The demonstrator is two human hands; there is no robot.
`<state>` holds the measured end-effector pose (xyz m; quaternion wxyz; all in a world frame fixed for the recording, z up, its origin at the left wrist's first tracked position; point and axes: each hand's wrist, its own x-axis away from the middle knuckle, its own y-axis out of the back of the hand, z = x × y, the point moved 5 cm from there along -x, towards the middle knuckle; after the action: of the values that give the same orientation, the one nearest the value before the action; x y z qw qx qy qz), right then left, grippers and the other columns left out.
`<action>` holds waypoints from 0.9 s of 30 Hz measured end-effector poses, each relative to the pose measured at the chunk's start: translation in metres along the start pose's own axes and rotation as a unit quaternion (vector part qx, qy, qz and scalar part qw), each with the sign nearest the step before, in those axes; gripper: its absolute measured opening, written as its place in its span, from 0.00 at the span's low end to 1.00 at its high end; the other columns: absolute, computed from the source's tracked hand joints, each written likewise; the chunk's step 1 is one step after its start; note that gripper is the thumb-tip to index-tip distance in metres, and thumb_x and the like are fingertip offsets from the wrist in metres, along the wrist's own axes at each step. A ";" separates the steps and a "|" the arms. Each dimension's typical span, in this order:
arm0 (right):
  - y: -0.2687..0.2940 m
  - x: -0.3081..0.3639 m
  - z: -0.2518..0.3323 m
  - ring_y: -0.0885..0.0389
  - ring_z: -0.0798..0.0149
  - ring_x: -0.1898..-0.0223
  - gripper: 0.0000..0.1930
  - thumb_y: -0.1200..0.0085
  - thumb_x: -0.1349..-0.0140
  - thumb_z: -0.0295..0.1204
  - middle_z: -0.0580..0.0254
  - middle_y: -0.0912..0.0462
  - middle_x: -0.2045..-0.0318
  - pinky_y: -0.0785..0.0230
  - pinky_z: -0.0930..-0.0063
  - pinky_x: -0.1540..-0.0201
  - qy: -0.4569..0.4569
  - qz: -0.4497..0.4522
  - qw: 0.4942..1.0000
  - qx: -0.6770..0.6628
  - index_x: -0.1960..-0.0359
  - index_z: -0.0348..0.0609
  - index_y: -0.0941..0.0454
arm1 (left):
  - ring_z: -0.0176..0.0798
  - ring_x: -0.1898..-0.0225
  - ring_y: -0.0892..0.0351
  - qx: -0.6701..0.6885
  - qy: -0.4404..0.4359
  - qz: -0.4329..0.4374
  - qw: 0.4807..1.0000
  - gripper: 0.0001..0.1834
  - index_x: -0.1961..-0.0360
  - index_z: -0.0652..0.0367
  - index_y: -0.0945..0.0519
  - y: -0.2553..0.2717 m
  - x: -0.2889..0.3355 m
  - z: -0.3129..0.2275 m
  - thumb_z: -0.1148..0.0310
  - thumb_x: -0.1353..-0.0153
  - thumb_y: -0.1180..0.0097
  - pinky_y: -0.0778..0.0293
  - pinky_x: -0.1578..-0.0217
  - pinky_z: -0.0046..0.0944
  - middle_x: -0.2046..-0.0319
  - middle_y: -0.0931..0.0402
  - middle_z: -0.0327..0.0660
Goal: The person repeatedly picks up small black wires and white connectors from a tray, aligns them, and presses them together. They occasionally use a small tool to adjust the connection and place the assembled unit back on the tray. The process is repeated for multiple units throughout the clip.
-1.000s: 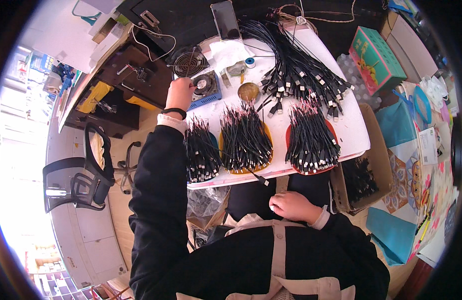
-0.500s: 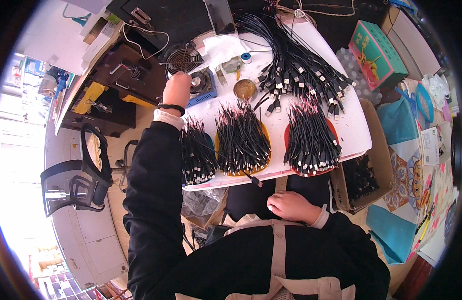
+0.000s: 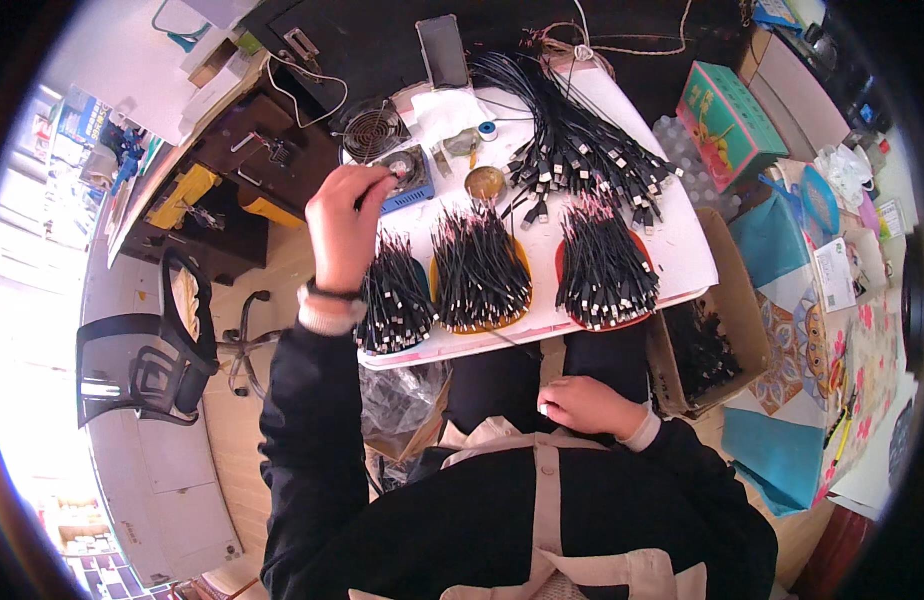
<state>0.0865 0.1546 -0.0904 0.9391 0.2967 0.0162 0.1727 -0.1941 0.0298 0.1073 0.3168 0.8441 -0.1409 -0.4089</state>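
Observation:
My left hand is raised over the left end of the white table, fingers curled, next to a blue box-shaped device and a small round fan. I cannot tell if it holds anything. My right hand rests in my lap below the table edge, fingers curled loosely. Three heaps of short black cables lie on the table: a left heap, a middle heap on an orange plate, and a right heap on a red plate. A big loose bundle of black cables lies behind them.
A cardboard box with black cables stands at my right. A black office chair is at my left. A green box, a phone, a small brass dish and a dark workbench lie around the table.
My left hand has pulled back from the blue device toward me and lifted. The right hand stays in my lap. The camera view has shifted slightly.

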 end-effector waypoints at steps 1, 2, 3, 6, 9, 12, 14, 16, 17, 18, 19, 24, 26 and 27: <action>0.006 0.003 0.006 0.21 0.50 0.63 0.07 0.50 0.39 0.31 0.54 0.21 0.69 0.29 0.59 0.61 -0.032 0.036 0.999 0.004 0.67 0.40 0.25 | 0.45 0.70 0.20 0.028 -0.011 -0.018 0.999 0.05 0.68 0.65 0.18 0.012 0.009 -0.024 0.78 0.47 0.39 0.26 0.65 0.36 0.72 0.21 0.47; 0.020 0.006 0.022 0.21 0.50 0.63 0.07 0.50 0.39 0.31 0.54 0.21 0.69 0.29 0.60 0.61 0.012 -0.001 1.000 -0.019 0.67 0.40 0.25 | 0.39 0.73 0.22 0.076 -0.008 -0.022 0.997 0.04 0.68 0.66 0.18 0.023 0.017 -0.045 0.80 0.47 0.40 0.27 0.69 0.33 0.72 0.21 0.44; 0.034 0.009 0.036 0.21 0.50 0.64 0.07 0.50 0.38 0.30 0.54 0.21 0.69 0.29 0.60 0.61 0.025 -0.015 0.999 -0.032 0.66 0.40 0.24 | 0.35 0.74 0.24 0.113 0.014 -0.019 0.993 0.04 0.68 0.66 0.18 0.033 0.028 -0.064 0.81 0.46 0.40 0.29 0.71 0.30 0.71 0.21 0.43; 0.075 0.012 0.083 0.21 0.51 0.63 0.08 0.48 0.38 0.28 0.53 0.21 0.65 0.29 0.62 0.60 0.075 -0.118 0.987 -0.079 0.60 0.39 0.24 | 0.25 0.77 0.28 0.208 0.039 -0.033 0.977 0.06 0.67 0.67 0.18 0.050 0.056 -0.115 0.85 0.46 0.41 0.33 0.76 0.25 0.68 0.22 0.40; 0.096 0.013 0.124 0.23 0.47 0.58 0.18 0.46 0.38 0.28 0.48 0.24 0.57 0.30 0.60 0.55 0.137 -0.268 0.948 -0.102 0.49 0.36 0.31 | 0.26 0.75 0.27 0.352 0.061 -0.013 0.934 0.06 0.64 0.69 0.21 0.044 0.078 -0.156 0.85 0.43 0.42 0.31 0.74 0.24 0.65 0.23 0.40; 0.086 0.015 0.148 0.25 0.42 0.53 0.24 0.48 0.37 0.28 0.44 0.25 0.56 0.33 0.56 0.51 0.210 -0.283 0.933 -0.064 0.42 0.34 0.39 | 0.26 0.73 0.26 0.547 0.076 0.044 0.833 0.06 0.61 0.70 0.22 0.010 0.093 -0.196 0.82 0.40 0.42 0.29 0.71 0.25 0.59 0.25 0.42; 0.083 0.029 0.145 0.22 0.45 0.60 0.18 0.54 0.35 0.25 0.44 0.24 0.61 0.30 0.60 0.57 0.194 -0.337 0.915 -0.105 0.44 0.35 0.37 | 0.29 0.69 0.23 0.568 0.090 0.111 0.810 0.07 0.59 0.70 0.22 -0.015 0.101 -0.216 0.82 0.39 0.43 0.26 0.66 0.27 0.57 0.25 0.44; 0.096 0.062 0.123 0.21 0.51 0.64 0.14 0.54 0.35 0.25 0.48 0.24 0.65 0.29 0.63 0.61 0.070 -0.360 0.913 -0.180 0.49 0.36 0.35 | 0.40 0.44 0.28 0.579 0.059 0.170 0.795 0.21 0.43 0.68 0.30 -0.033 0.103 -0.228 0.78 0.37 0.45 0.33 0.42 0.39 0.43 0.30 0.48; 0.116 0.080 0.116 0.22 0.62 0.66 0.11 0.56 0.32 0.25 0.56 0.24 0.67 0.29 0.69 0.62 0.095 -0.401 0.901 -0.135 0.50 0.38 0.34 | 0.41 0.41 0.31 0.582 0.058 0.160 0.795 0.22 0.41 0.67 0.31 -0.038 0.102 -0.226 0.77 0.36 0.46 0.35 0.40 0.41 0.41 0.32 0.48; 0.134 0.106 0.103 0.23 0.68 0.67 0.09 0.60 0.30 0.26 0.61 0.24 0.68 0.29 0.73 0.62 0.069 -0.464 0.854 -0.225 0.51 0.40 0.34 | 0.42 0.38 0.33 0.582 0.060 0.147 0.797 0.23 0.39 0.67 0.33 -0.042 0.101 -0.221 0.75 0.35 0.47 0.37 0.39 0.42 0.39 0.33 0.49; 0.160 0.139 0.102 0.25 0.71 0.68 0.09 0.63 0.27 0.28 0.65 0.25 0.68 0.30 0.76 0.62 0.107 -0.523 0.833 -0.144 0.51 0.41 0.34 | 0.42 0.36 0.34 0.574 0.082 0.147 0.801 0.22 0.39 0.67 0.33 -0.044 0.100 -0.211 0.74 0.34 0.49 0.35 0.39 0.42 0.39 0.33 0.49; 0.233 0.256 0.072 0.31 0.70 0.68 0.12 0.64 0.26 0.31 0.61 0.26 0.67 0.36 0.77 0.63 0.156 -0.655 0.729 -0.118 0.49 0.38 0.33 | 0.37 0.49 0.24 0.472 0.185 0.161 0.847 0.14 0.49 0.69 0.26 -0.051 0.116 -0.151 0.79 0.35 0.52 0.29 0.47 0.37 0.51 0.23 0.46; 0.237 0.262 0.033 0.30 0.71 0.68 0.11 0.64 0.25 0.31 0.63 0.26 0.69 0.34 0.77 0.63 0.054 -0.636 0.762 -0.109 0.51 0.39 0.33 | 0.35 0.54 0.23 0.436 0.209 0.167 0.859 0.11 0.54 0.69 0.23 -0.053 0.128 -0.132 0.80 0.36 0.52 0.28 0.52 0.34 0.56 0.21 0.44; 0.236 0.256 0.008 0.29 0.71 0.69 0.11 0.65 0.25 0.32 0.64 0.26 0.69 0.34 0.77 0.63 0.018 -0.617 0.779 -0.109 0.52 0.40 0.32 | 0.34 0.56 0.23 0.424 0.234 0.172 0.858 0.10 0.55 0.69 0.23 -0.054 0.136 -0.124 0.80 0.37 0.51 0.28 0.54 0.33 0.58 0.21 0.43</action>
<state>0.2541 0.4166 0.0676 0.8702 0.1162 0.1939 -0.4378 -0.0138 0.0555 0.0479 0.0173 0.9299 -0.3654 -0.0393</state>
